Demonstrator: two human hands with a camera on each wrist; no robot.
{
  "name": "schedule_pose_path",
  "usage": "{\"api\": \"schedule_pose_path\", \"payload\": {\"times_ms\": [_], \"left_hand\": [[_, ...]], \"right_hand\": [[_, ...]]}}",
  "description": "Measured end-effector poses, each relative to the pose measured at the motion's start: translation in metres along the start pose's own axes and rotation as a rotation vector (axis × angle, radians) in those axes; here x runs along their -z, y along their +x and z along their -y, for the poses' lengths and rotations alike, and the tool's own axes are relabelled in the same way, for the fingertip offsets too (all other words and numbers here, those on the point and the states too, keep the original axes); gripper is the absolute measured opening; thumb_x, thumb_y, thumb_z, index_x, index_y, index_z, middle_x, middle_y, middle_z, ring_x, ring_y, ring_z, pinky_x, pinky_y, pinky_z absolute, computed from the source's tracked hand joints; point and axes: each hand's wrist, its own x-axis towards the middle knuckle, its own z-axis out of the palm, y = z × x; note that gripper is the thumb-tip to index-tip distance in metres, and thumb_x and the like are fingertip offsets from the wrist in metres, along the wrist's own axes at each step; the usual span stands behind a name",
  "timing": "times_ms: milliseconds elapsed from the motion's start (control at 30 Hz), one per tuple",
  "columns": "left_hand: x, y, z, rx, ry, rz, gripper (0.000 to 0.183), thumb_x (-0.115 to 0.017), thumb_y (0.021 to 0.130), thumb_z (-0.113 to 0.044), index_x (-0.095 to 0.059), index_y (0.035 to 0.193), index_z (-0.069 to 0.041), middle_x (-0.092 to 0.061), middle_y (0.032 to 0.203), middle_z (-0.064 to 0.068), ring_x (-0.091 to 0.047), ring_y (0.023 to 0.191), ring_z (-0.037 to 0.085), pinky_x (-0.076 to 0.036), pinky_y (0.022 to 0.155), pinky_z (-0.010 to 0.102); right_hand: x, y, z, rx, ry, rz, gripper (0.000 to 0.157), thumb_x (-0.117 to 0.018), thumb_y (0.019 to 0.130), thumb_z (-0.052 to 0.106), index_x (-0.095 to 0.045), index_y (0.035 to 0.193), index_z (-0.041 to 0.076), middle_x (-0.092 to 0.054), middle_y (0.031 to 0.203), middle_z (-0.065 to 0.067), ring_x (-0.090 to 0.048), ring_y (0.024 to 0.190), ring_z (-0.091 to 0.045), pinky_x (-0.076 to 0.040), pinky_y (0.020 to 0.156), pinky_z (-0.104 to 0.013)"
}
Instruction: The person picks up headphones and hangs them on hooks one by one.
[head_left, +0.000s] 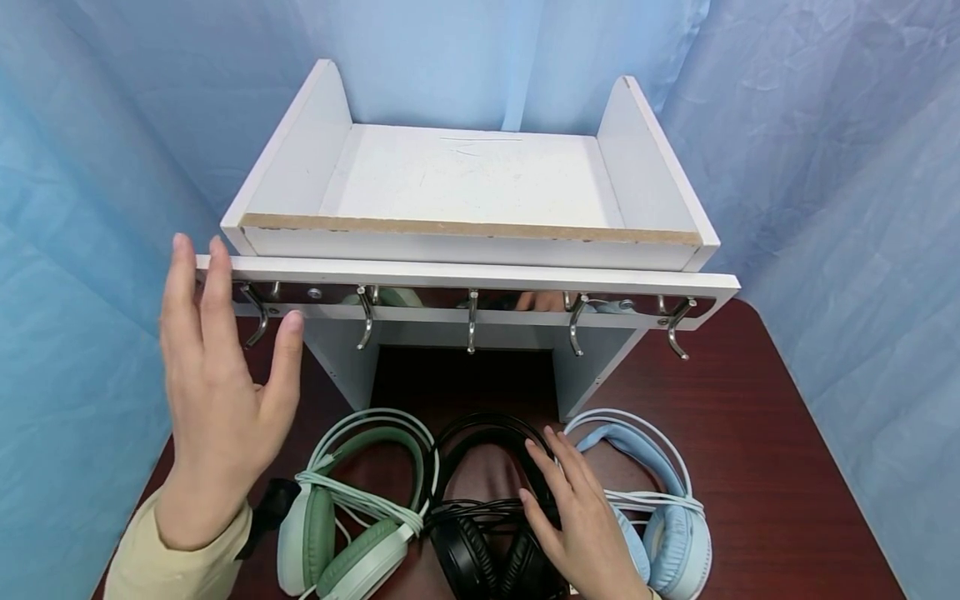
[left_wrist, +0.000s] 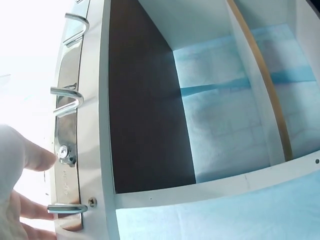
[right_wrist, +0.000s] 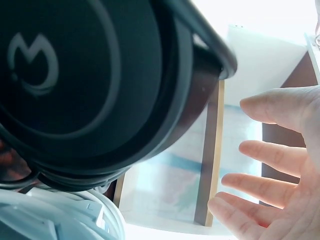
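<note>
At the left end of a white shelf unit (head_left: 465, 275), my left hand (head_left: 221, 392) is raised with its fingers extended, close to the leftmost metal hook (head_left: 261, 323). In the left wrist view its thumb and fingertips are right at the hook rail (left_wrist: 67, 182). My right hand (head_left: 585, 521) hovers around the right side of the black headphones (head_left: 461, 554), fingers spread and relaxed. A dark ear cup (right_wrist: 75, 95) fills much of the right wrist view, apart from the fingers. Green headphones (head_left: 318, 533) lie left of the black pair, light blue headphones (head_left: 675, 542) to the right.
Several hooks line the rail's front, such as the middle hook (head_left: 472, 321). Above it is an open-topped white compartment (head_left: 472, 179). The unit stands on a dark red-brown table (head_left: 780, 483), with blue cloth (head_left: 847, 208) hanging around it. Cords are wrapped around the headphones.
</note>
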Motion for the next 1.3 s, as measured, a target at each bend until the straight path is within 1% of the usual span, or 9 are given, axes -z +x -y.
{"api": "schedule_pose_path", "payload": {"times_ms": [100,300,467,567,700,800,933,1167,1300], "left_hand": [[0.001,0.001,0.002,-0.006,-0.006,0.008,0.062,-0.049,0.093,-0.041,-0.039,0.138,0.001,-0.027,0.148,0.023,-0.026,0.138,0.035,-0.025,0.109,0.05],[0.003,0.002,0.007,0.017,-0.013,0.032,0.059,-0.051,0.093,-0.04,-0.04,0.139,-0.005,-0.025,0.149,0.02,-0.035,0.132,0.039,-0.032,0.1,0.057],[0.005,0.004,0.009,0.051,-0.007,0.073,0.057,-0.055,0.091,-0.034,-0.04,0.14,-0.009,-0.026,0.149,0.019,-0.039,0.129,0.042,-0.033,0.098,0.06],[0.008,0.006,0.009,0.071,-0.002,0.107,0.056,-0.058,0.09,-0.029,-0.04,0.14,-0.01,-0.028,0.149,0.018,-0.04,0.128,0.042,-0.033,0.093,0.064],[0.012,0.01,0.008,0.091,-0.002,0.148,0.055,-0.058,0.09,-0.027,-0.041,0.139,-0.01,-0.03,0.148,0.016,-0.038,0.13,0.039,-0.032,0.089,0.067],[0.014,0.013,0.007,0.093,-0.008,0.158,0.053,-0.058,0.09,-0.027,-0.043,0.138,-0.01,-0.034,0.146,0.017,-0.037,0.132,0.036,-0.032,0.09,0.066],[0.015,0.016,0.006,0.092,-0.003,0.15,0.05,-0.059,0.09,-0.027,-0.046,0.135,-0.009,-0.04,0.139,0.02,-0.04,0.128,0.035,-0.033,0.088,0.062],[0.017,0.022,0.006,0.082,0.02,0.146,0.049,-0.061,0.088,-0.025,-0.049,0.133,-0.007,-0.043,0.132,0.024,-0.046,0.111,0.039,-0.033,0.078,0.05],[0.017,0.027,0.009,0.064,0.034,0.147,0.046,-0.059,0.089,-0.026,-0.053,0.129,-0.004,-0.045,0.13,0.024,-0.048,0.1,0.036,-0.033,0.078,0.028]], "right_hand": [[0.0,0.0,0.0,-0.002,-0.001,0.002,0.067,-0.072,0.08,0.023,-0.041,0.139,0.026,-0.041,0.144,-0.005,-0.042,0.13,-0.026,-0.042,0.094,-0.047],[-0.001,0.0,0.0,0.005,-0.006,-0.007,0.066,-0.072,0.08,0.023,-0.042,0.139,0.025,-0.042,0.143,-0.005,-0.043,0.13,-0.026,-0.043,0.094,-0.047],[-0.001,0.001,0.001,0.007,0.0,-0.005,0.066,-0.072,0.08,0.023,-0.042,0.139,0.025,-0.042,0.143,-0.005,-0.043,0.129,-0.027,-0.042,0.094,-0.047],[-0.001,0.0,0.001,0.006,0.001,-0.003,0.066,-0.072,0.079,0.023,-0.043,0.139,0.025,-0.042,0.143,-0.005,-0.043,0.129,-0.028,-0.043,0.093,-0.048],[-0.002,0.0,0.0,0.003,-0.002,-0.001,0.064,-0.072,0.079,0.023,-0.045,0.137,0.023,-0.043,0.143,-0.006,-0.043,0.129,-0.028,-0.043,0.093,-0.048],[-0.002,0.0,0.0,-0.002,-0.002,0.004,0.063,-0.072,0.079,0.023,-0.046,0.137,0.022,-0.042,0.143,-0.006,-0.043,0.129,-0.028,-0.042,0.094,-0.048],[-0.003,-0.001,0.0,-0.006,-0.005,0.005,0.063,-0.072,0.08,0.024,-0.046,0.137,0.022,-0.042,0.144,-0.005,-0.043,0.13,-0.028,-0.043,0.093,-0.048],[-0.003,-0.001,0.0,-0.002,-0.004,0.001,0.066,-0.072,0.08,0.024,-0.042,0.139,0.026,-0.041,0.144,-0.004,-0.043,0.129,-0.028,-0.042,0.094,-0.047],[-0.004,0.0,0.001,0.006,-0.004,-0.001,0.065,-0.072,0.08,0.024,-0.043,0.138,0.026,-0.042,0.144,-0.005,-0.043,0.129,-0.028,-0.042,0.094,-0.047]]}}
